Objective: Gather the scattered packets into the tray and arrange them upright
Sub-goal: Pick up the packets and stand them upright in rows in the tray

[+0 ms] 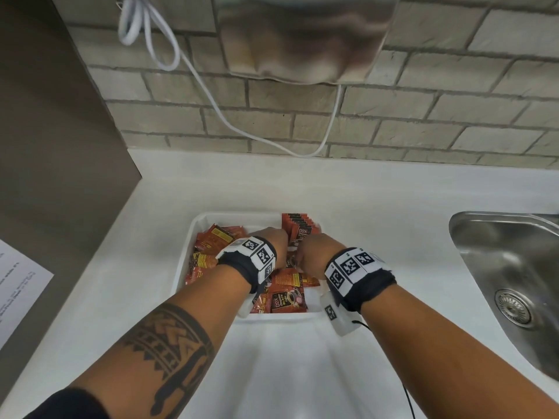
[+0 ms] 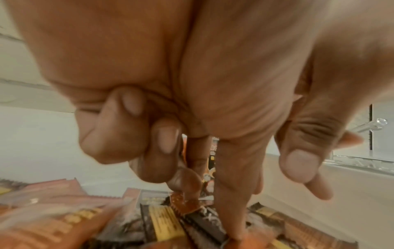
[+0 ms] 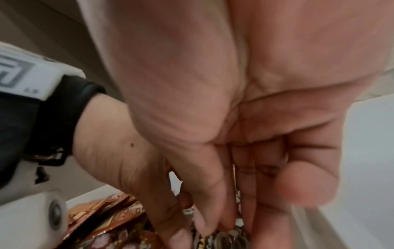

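A white tray (image 1: 182, 269) sits on the white counter (image 1: 145, 225). Loose red and orange coffee packets (image 1: 208, 249) lie flat across its left and near parts. A row of upright packets (image 1: 298, 226) stands at its far right. Both hands are inside the tray, just before that row. My left hand (image 1: 273, 240) has its little and ring fingers curled, while its index finger (image 2: 232, 202) points straight down onto a flat packet (image 2: 162, 222). The thumb (image 2: 298, 161) stands apart, so a grip is unclear. My right hand (image 1: 314, 252) points down, thumb and fingers pinching a packet (image 3: 221, 239).
A steel sink (image 1: 508, 267) is set into the counter at the right. A printed sheet (image 1: 18, 291) lies at the left edge. A white cable (image 1: 211, 95) hangs on the brick wall below a steel appliance (image 1: 302, 34). A grey panel closes the left side.
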